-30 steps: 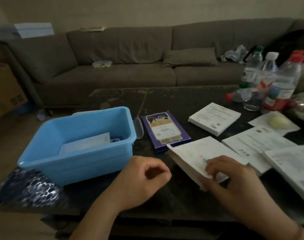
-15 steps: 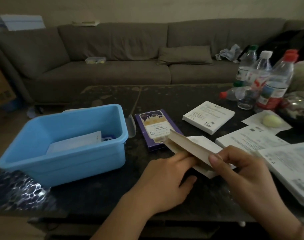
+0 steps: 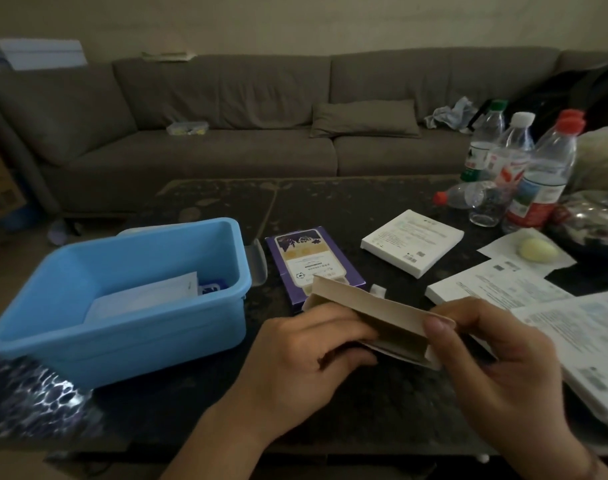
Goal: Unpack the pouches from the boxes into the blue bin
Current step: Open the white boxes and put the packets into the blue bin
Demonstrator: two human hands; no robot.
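Blue bin [image 3: 129, 341] is already holding one white pouch [image 3: 139, 297] | your left hand [image 3: 306, 362] and right hand [image 3: 486, 355] are gripping the open box [image 3: 382, 320], fingers curled around it | three white boxes [image 3: 411, 240] and a purple box [image 3: 313, 261] are waiting on the table [image 3: 347, 209].

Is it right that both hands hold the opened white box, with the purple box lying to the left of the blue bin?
Not quite. In the head view the purple box lies to the right of the blue bin, not the left. The rest stands: the left hand and right hand both hold the opened white box.
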